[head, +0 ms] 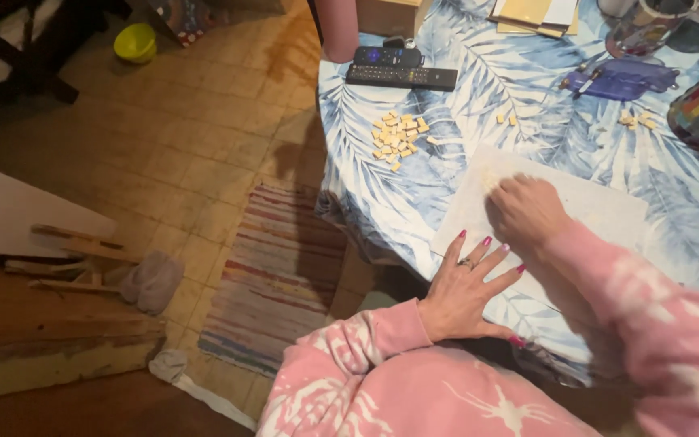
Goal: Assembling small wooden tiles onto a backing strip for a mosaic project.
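A pale square board [600, 212] lay flat on the desk [414, 186], near the edge closest to the person. The right hand [527, 212] rested on top of the board, curled into a loose fist with the knuckles up, and I could not tell if it held anything small inside. The left hand [467, 291] lay flat and wide open at the board's near corner, its fingers spread out and holding nothing. It had red nails and a ring. Both arms wore pink sleeves with white marks. Farther up the desk, a small heap of little tan blocks [398, 137] sat on the blue leaf-print cloth, well apart from the board. A few more blocks [507, 119] lay on their own near the middle. Beyond the heap were two dark remote controls [398, 69] side by side. A purple flat case [620, 81] sat toward the far right. On the floor beside the desk lay a striped rug [277, 275], and a yellow bowl [135, 42] sat far away.
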